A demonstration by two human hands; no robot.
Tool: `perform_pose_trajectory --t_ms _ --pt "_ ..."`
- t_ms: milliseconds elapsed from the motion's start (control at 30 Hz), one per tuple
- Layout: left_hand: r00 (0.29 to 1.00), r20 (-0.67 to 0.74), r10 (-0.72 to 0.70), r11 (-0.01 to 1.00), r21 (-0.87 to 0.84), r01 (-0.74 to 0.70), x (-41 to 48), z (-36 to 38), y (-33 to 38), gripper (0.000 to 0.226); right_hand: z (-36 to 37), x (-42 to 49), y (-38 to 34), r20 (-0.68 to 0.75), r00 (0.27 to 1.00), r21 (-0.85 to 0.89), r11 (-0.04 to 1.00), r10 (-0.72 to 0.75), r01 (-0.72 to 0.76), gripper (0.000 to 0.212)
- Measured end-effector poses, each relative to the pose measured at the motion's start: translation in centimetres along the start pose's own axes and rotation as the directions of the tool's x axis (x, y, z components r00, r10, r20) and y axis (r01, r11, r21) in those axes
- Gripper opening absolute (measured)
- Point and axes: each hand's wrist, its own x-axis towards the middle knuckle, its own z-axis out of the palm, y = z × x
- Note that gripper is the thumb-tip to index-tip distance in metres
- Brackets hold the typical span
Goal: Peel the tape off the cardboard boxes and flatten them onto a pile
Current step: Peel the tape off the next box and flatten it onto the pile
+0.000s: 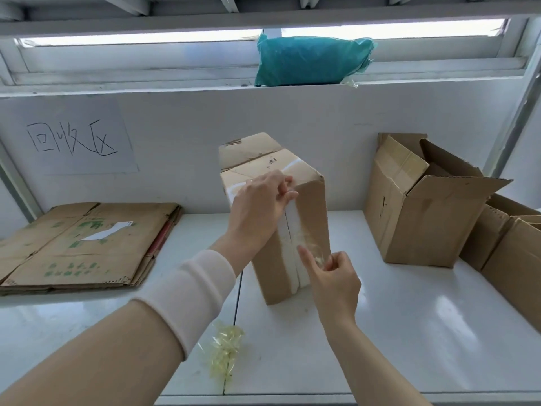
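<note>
Cardboard box (pixel 313 206) stands on end right of the flattened pile (pixel 85 244); your left hand (pixel 259 206) grips its top edge while your right hand (pixel 336 276) pinches the clear tape (pixel 307 244) half-peeled off the seam. Next, likely pull the tape clear, bracing the box upright.

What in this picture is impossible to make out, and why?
All in the head view:
- Tall box: far side and base face away, hiding any tape there.
- Left hand: its fingers cover whatever they grip at the box's top edge.
- Tape strip pinched by the right hand: transparent, its extent unclear.
- Boxes at the right: cut off by the frame's edge.
- Flattened pile: sheets too thin to count.
- Teal bag: opaque wrap hides contents.
</note>
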Motion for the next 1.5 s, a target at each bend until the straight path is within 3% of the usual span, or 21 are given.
perform_pose_trajectory --t_ms 100,233,367,433,500,600,733,800,867,933,1067,1200,1267,1333,1400,1500 --pt "0.957 -0.23 -0.178 0.975 -0.172 0.14 -0.1 -2.2 -0.6 0.019 0.1 0.4 -1.0 -0.041 0.998 0.077 0.996 -0.042 0.045 0.045" --pt "0.731 -0.472 -0.492 0.87 -0.307 0.386 -0.7 -5.7 -3.4 0.03 -1.3 2.0 -1.8 -0.254 0.963 0.113 0.987 -0.086 0.118 0.023" --pt "0.574 -0.466 -0.673 0.739 -0.466 0.487 -2.7 -6.5 -6.0 0.03 -1.1 2.0 -4.2 -0.29 0.919 0.109 0.945 -0.266 0.308 0.02" --pt "0.529 -0.443 -0.724 0.688 -0.527 0.499 -3.9 -6.3 -5.9 0.024 0.2 0.8 -5.2 -0.271 0.824 -0.044 0.861 -0.498 0.506 0.013" --pt "0.483 -0.408 -0.775 0.626 -0.602 0.496 -5.0 -6.4 -5.8 0.025 1.9 -0.8 -5.7 -0.147 0.723 -0.21 0.735 -0.675 0.645 0.027" --pt "0.419 -0.375 -0.827 0.552 -0.685 0.475 -6.0 -6.8 -5.9 0.026 3.9 -2.3 -5.8 -0.049 0.642 -0.423 0.598 -0.765 0.68 0.038" --pt "0.348 -0.431 -0.832 0.552 -0.701 0.452 -7.1 -8.0 -6.5 0.024 4.3 -1.7 -6.2 -0.084 0.646 -0.324 0.634 -0.759 0.703 0.009" --pt "0.281 -0.448 -0.849 0.529 -0.72 0.45 -7.5 -9.1 -8.0 0.024 2.9 -0.2 -6.2 -0.201 0.726 -0.227 0.753 -0.657 0.618 0.006" --pt "0.217 -0.438 -0.872 0.488 -0.758 0.432 -7.7 -10.3 -9.8 0.025 1.0 1.8 -6.3 -0.329 0.836 -0.065 0.894 -0.438 0.443 0.012" --pt "0.208 -0.419 -0.884 0.468 -0.777 0.421 -7.9 -11.1 -11.0 0.027 -0.3 2.8 -6.6 -0.336 0.896 0.041 0.946 -0.29 0.321 0.02" --pt "0.213 -0.437 -0.874 0.486 -0.782 0.39 -7.7 -11.7 -11.6 0.027 -0.3 3.1 -7.3 -0.3 0.898 -0.021 0.944 -0.321 0.331 0.023" --pt "0.167 -0.509 -0.844 0.532 -0.756 0.381 -8.0 -14.0 -13.5 0.025 -0.9 5.7 -7.1 -0.378 0.914 0.074 0.979 -0.151 0.192 0.024" --pt "0.132 -0.507 -0.852 0.519 -0.784 0.34 -8.5 -15.3 -14.7 0.027 -0.8 5.9 -6.6 -0.385 0.9 -0.025 0.977 -0.206 0.212 0.016" --pt "0.101 -0.491 -0.865 0.498 -0.817 0.291 -8.6 -16.5 -15.7 0.025 0.1 4.1 -5.8 -0.329 0.855 -0.144 0.916 -0.401 0.374 0.013" --pt "0.072 -0.49 -0.869 0.492 -0.838 0.237 -8.7 -17.7 -16.6 0.023 1.2 1.0 -4.3 -0.183 0.753 -0.248 0.771 -0.632 0.587 0.012" --pt "0.037 -0.53 -0.847 0.526 -0.829 0.189 -9.0 -19.2 -17.8 0.023 3.4 -4.0 -0.7 0.249 0.496 -0.29 0.424 -0.832 0.858 0.007"
